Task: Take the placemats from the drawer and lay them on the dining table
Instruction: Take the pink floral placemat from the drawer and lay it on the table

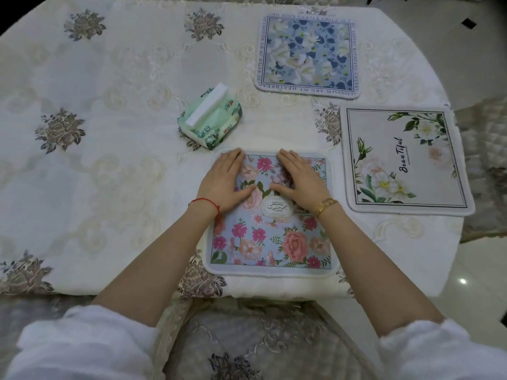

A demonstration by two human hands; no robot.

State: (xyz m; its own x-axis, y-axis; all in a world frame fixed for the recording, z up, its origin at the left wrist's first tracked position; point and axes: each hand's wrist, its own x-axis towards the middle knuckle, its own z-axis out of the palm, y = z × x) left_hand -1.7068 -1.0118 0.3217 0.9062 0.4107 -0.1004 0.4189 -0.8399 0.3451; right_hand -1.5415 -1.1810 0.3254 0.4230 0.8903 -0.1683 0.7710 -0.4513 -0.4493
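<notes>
Three placemats lie flat on the dining table [109, 160]. A pink-flowered placemat [274, 242] sits at the near edge in front of me. My left hand [223, 182] and my right hand [297, 182] both rest palm down on its far half, fingers spread, gripping nothing. A white placemat with green leaves and script lettering [403, 163] lies to the right. A blue floral placemat with a text border [307, 53] lies farther back. No drawer is in view.
A green soft pack of tissues [210, 119] lies just beyond my left hand. An embroidered cream cloth covers the table. A padded chair [241, 346] stands between me and the table's near edge. Glossy tiled floor [477, 283] shows at the right.
</notes>
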